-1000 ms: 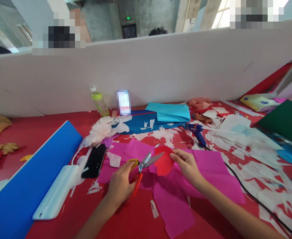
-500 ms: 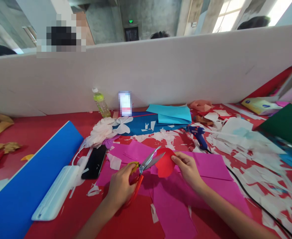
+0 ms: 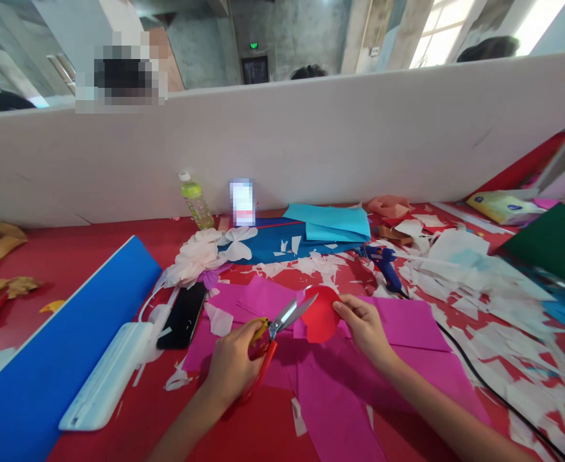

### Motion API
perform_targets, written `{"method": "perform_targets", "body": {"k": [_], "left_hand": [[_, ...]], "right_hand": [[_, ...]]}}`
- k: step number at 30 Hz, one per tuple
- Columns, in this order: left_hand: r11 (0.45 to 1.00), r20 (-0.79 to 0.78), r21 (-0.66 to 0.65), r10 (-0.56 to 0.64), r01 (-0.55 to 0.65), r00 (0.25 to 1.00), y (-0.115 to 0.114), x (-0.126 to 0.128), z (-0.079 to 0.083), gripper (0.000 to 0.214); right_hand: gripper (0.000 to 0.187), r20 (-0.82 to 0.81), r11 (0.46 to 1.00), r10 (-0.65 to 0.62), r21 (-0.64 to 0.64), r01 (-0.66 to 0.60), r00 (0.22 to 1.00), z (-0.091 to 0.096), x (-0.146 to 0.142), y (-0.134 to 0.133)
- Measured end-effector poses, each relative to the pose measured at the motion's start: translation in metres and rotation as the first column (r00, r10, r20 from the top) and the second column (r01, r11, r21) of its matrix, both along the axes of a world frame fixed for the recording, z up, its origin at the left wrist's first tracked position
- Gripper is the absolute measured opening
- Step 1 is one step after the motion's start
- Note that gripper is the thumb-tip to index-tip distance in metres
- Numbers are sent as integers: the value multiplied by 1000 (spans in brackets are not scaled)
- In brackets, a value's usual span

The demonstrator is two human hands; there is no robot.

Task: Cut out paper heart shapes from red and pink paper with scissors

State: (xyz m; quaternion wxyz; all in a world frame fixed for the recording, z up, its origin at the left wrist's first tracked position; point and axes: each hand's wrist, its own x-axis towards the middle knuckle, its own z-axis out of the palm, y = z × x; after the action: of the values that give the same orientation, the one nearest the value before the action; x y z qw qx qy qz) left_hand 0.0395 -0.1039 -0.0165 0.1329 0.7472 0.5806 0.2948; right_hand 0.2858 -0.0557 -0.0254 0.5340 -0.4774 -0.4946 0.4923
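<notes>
My left hand grips a pair of scissors by yellow and red handles, with the blades pointing up and right. The blade tips lie at the left edge of a rounded piece of red paper. My right hand pinches that paper at its right edge between thumb and fingers. Below both hands, sheets of magenta paper are spread on the red table.
White paper scraps litter the right side. A blue glue gun trails a black cable. To the left are a black phone, a white power strip and a blue board. A bottle stands by the white partition.
The scissor blades have closed somewhat at the edge of the red paper. Both hands keep their hold and have barely moved; the view has shifted slightly.
</notes>
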Motion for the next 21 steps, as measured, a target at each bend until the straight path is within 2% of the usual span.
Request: {"method": "perform_targets", "body": {"k": [10, 21], "left_hand": [[999, 67, -41, 4, -1, 998, 1, -1, -3, 29], [999, 54, 24, -41, 39, 998, 2, -2, -7, 28]], "right_hand": [[36, -44, 1000, -5, -19, 4, 999, 1, 1, 1], [32, -147, 997, -19, -70, 9, 989, -6, -3, 0]]}}
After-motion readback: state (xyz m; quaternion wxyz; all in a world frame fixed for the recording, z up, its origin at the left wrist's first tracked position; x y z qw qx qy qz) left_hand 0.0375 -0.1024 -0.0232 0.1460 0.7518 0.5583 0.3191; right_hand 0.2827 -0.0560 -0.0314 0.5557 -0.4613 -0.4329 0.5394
